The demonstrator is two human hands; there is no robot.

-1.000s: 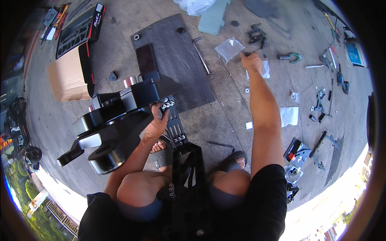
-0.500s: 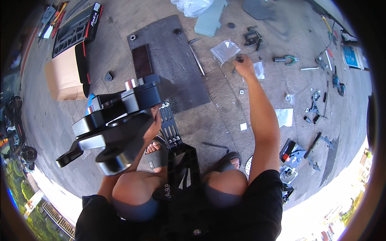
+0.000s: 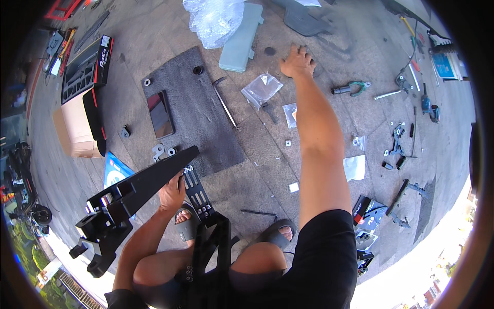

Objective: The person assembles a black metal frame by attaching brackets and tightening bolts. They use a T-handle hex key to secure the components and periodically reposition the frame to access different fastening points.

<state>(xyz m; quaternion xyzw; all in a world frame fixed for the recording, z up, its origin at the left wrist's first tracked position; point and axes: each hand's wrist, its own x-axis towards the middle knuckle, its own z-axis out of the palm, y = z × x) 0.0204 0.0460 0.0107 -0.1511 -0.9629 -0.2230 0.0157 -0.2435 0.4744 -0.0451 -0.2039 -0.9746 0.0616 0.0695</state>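
On concrete floor [image 3: 329, 31], 2 hands: left [image 3: 172, 193] gripping black frame [image 3: 134, 193], right [image 3: 297, 62] outstretched

We note an outdoor setting: paved concrete ground [image 3: 267, 170], grey and lit by strong sun, with hard shadows. A dark mat [image 3: 206, 118] lies flat on the paving, a phone [image 3: 160, 114] on it. Left of the mat stands a cardboard box [image 3: 74, 129] with an open black tool case [image 3: 85, 72] on top. At the top edge we see a clear plastic bag [image 3: 213, 18] touching a pale green lid [image 3: 241, 44]. Pliers [image 3: 352, 88] and other small tools [image 3: 401, 139] are scattered at right. We see greenery [image 3: 23, 252] along the lower left rim. No walls or windows are visible.
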